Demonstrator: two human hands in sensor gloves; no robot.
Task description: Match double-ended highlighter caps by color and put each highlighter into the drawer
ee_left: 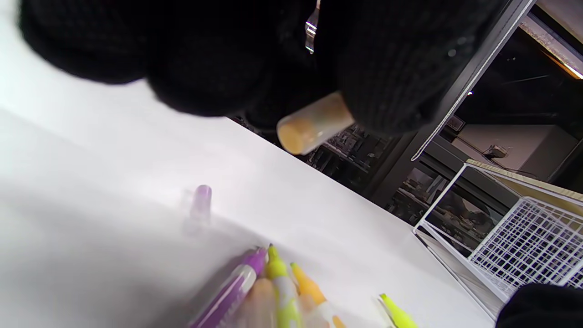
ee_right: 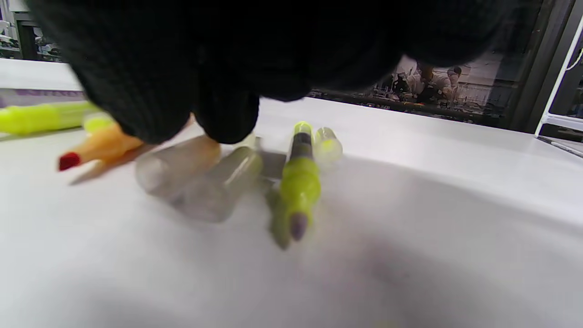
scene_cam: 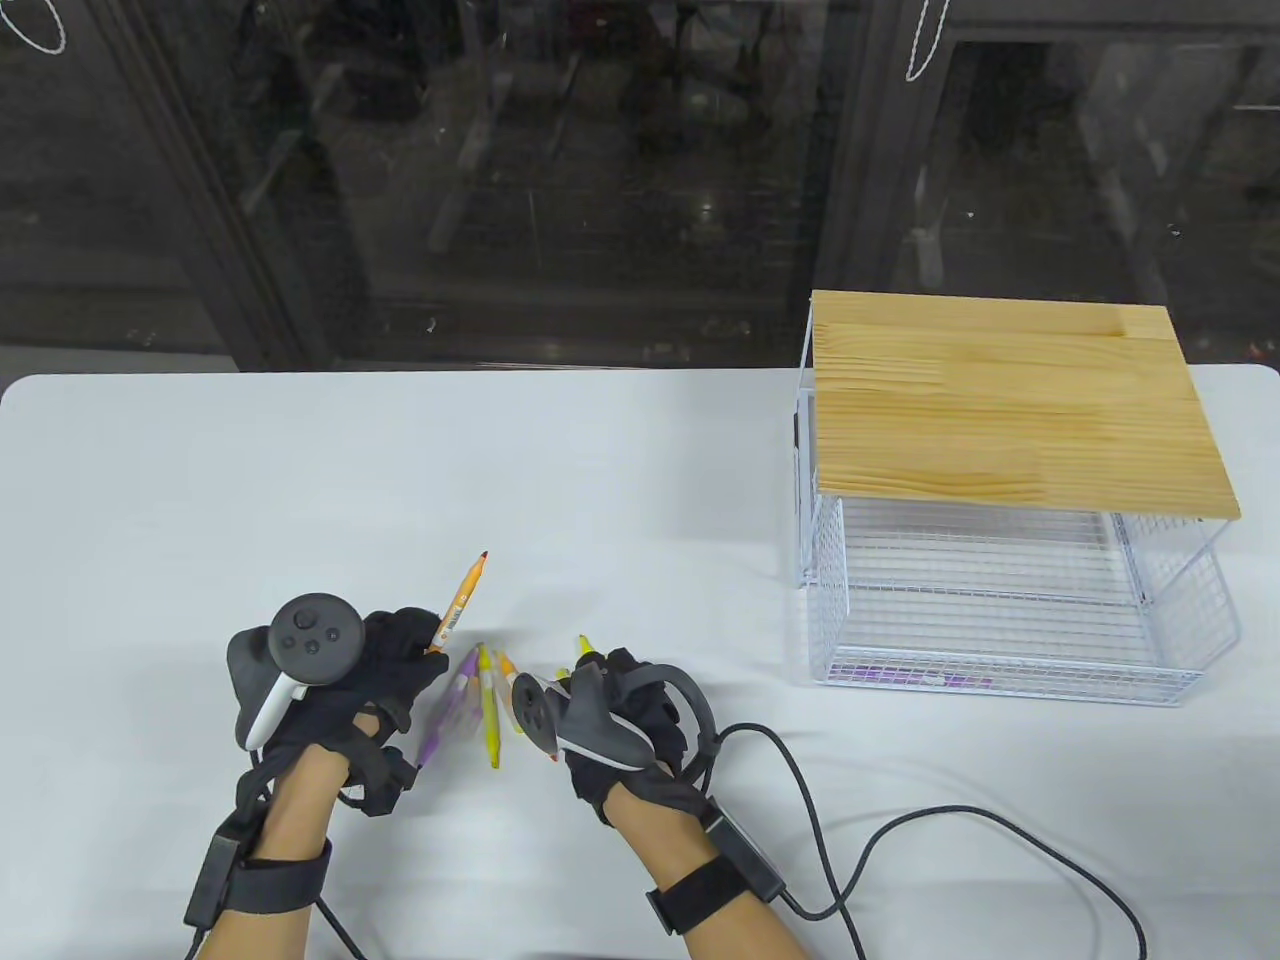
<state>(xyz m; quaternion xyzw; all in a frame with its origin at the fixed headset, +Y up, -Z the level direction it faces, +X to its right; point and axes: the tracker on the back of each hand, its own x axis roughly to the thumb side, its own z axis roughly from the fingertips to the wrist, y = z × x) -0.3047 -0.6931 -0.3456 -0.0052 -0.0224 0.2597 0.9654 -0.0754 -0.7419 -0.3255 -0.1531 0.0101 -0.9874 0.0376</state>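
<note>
Two gloved hands work low over the white table [scene_cam: 600,470], close together near its front edge. The left hand [scene_cam: 385,665] has its fingers curled round an orange highlighter [scene_cam: 460,603], which sticks up and away from the glove with its uncapped dark red tip pointing toward the far side; the left wrist view shows its capped rear end [ee_left: 314,124] poking out under the fingers. Between the hands lie a purple highlighter [scene_cam: 447,712] and a yellow highlighter [scene_cam: 488,712], side by side. The right hand [scene_cam: 615,715] reaches down onto loose clear caps [ee_right: 200,180] beside a yellow-green highlighter [ee_right: 297,184]; whether it is gripping one I cannot tell. Well to the right stands the wire drawer [scene_cam: 1000,620] under its wooden top [scene_cam: 1010,400], pulled open, with a purple highlighter in the drawer [scene_cam: 915,678].
</note>
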